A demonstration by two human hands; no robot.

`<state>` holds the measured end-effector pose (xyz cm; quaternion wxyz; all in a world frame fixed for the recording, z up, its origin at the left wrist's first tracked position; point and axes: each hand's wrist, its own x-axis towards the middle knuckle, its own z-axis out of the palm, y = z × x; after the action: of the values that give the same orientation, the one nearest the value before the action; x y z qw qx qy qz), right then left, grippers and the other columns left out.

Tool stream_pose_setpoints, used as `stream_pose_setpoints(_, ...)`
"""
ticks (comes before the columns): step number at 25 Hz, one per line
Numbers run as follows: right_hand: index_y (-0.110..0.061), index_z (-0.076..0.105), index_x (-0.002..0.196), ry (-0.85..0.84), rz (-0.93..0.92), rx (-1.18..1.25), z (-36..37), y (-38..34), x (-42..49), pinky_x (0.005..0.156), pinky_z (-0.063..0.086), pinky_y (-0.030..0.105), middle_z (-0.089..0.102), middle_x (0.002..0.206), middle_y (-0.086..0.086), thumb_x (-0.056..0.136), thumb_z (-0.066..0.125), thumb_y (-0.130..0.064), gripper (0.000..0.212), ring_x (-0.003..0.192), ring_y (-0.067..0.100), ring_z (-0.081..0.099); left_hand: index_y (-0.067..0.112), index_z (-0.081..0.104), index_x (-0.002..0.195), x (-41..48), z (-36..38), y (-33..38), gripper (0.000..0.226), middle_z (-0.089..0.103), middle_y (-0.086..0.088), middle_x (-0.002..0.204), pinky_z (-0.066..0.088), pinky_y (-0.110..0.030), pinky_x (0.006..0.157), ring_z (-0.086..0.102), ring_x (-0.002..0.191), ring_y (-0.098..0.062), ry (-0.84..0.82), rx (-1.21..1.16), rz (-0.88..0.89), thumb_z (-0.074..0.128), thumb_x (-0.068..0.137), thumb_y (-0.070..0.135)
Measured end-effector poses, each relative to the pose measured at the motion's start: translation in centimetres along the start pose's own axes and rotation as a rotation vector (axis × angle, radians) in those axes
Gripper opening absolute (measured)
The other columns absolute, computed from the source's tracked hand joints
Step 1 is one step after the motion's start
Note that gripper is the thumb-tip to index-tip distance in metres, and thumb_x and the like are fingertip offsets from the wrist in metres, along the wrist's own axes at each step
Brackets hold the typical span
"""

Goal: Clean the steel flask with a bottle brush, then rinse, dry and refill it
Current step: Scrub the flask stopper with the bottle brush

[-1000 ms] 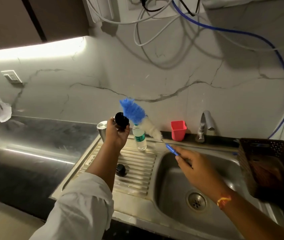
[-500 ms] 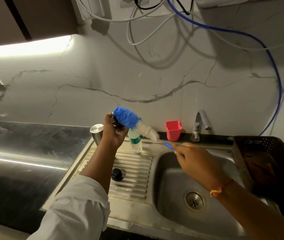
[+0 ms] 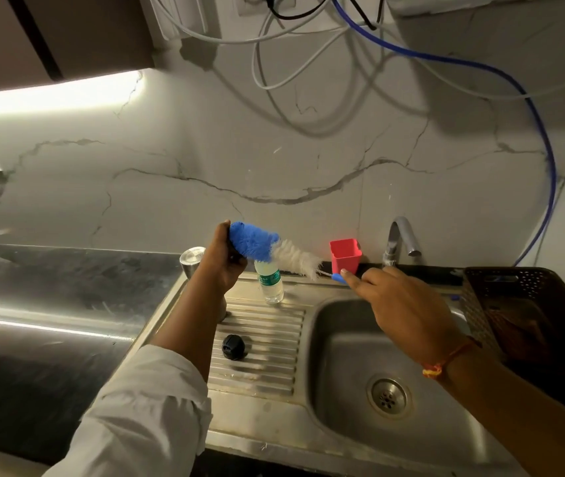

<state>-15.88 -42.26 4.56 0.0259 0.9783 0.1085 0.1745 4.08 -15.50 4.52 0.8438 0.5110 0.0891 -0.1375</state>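
One black cap [image 3: 233,346] lies on the drainboard ribs, left of the sink [image 3: 312,390]. One dark basket [image 3: 514,287] sits at the right, cut off by the frame, its contents too dim to tell. The right hand [image 3: 401,304] is curled, pinching the handle of the bottle brush [image 3: 274,249]. The left hand [image 3: 220,266] grips the steel flask [image 3: 191,259] above the drainboard's far corner. Only its steel end shows; the mouth is hidden behind blue bristles. One small bottle [image 3: 270,284] holds clear liquid. One red cup [image 3: 344,254] stands by the wall, inside unseen.
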Motion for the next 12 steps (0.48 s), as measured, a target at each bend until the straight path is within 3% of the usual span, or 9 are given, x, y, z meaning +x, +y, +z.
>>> stream_pose_setpoints(2, -0.023, 0.043, 0.149, 0.063, -0.032, -0.054, 0.7, 0.7, -0.1, 0.062, 0.053, 0.029, 0.065, 0.1, 0.002, 0.082, 0.067, 0.002, 0.075, 0.085, 0.018, 0.057, 0.01, 0.061, 0.119, 0.4, -0.1, 0.1, 0.04, 0.066, -0.01, 0.111, 0.05, -0.034, 0.102, 0.066, 0.105, -0.021, -0.035, 0.113, -0.021, 0.061, 0.098, 0.043)
stream_pose_setpoints(3, -0.022, 0.046, 0.148, 0.079, -0.031, -0.048, 1.1, 0.9, 0.0, 0.062, 0.052, 0.029, 0.065, 0.099, 0.003, 0.083, 0.068, 0.001, 0.073, 0.083, 0.017, 0.057, 0.008, 0.06, 0.12, 0.3, 0.1, 0.2, 0.041, 0.068, -0.01, 0.107, 0.054, -0.033, 0.095, 0.068, 0.098, -0.02, -0.049, 0.163, -0.015, 0.061, 0.098, 0.043)
stream_pose_setpoints(6, -0.022, 0.046, 0.147, -0.005, 0.12, 0.201, 0.7, 0.5, 0.7, 0.067, 0.048, 0.023, 0.062, 0.102, 0.002, 0.1, 0.05, -0.01, 0.05, 0.078, 0.011, 0.051, 0.005, 0.055, 0.134, -0.2, 0.7, -0.3, 0.055, 0.07, -0.013, 0.12, 0.059, -0.033, 0.081, 0.072, 0.104, -0.022, -0.098, 0.136, 0.024, 0.059, 0.099, 0.047)
stream_pose_setpoints(8, -0.022, 0.058, 0.136, -0.1, 0.325, 0.593, 0.2, -0.6, 1.2, 0.06, 0.043, 0.018, 0.062, 0.091, 0.0, 0.104, 0.047, -0.021, 0.033, 0.069, 0.009, 0.052, 0.006, 0.057, 0.134, -0.5, 1.2, -0.9, 0.055, 0.07, -0.017, 0.124, 0.058, -0.037, 0.087, 0.07, 0.11, -0.026, -0.145, 0.023, 0.039, 0.052, 0.102, 0.05)
stream_pose_setpoints(10, -0.027, 0.066, 0.118, -0.289, 0.564, 1.126, -0.2, -1.8, 0.8, 0.048, 0.035, 0.018, 0.057, 0.077, -0.002, 0.104, 0.048, -0.027, 0.023, 0.055, 0.007, 0.046, 0.006, 0.062, 0.123, -1.1, 2.0, -1.1, 0.052, 0.072, -0.015, 0.11, 0.056, -0.039, 0.092, 0.069, 0.104, -0.026, -0.2, -0.127, 0.031, 0.049, 0.103, 0.053)
stream_pose_setpoints(12, -0.019, 0.072, 0.109, -0.496, 0.713, 1.548, -0.8, -2.8, 0.3, 0.041, 0.028, 0.019, 0.049, 0.066, -0.003, 0.104, 0.048, -0.029, 0.026, 0.048, 0.006, 0.035, 0.007, 0.062, 0.114, -1.4, 2.5, -0.8, 0.049, 0.069, -0.012, 0.099, 0.059, -0.036, 0.088, 0.068, 0.094, -0.023, -0.242, -0.193, 0.03, 0.05, 0.102, 0.053)
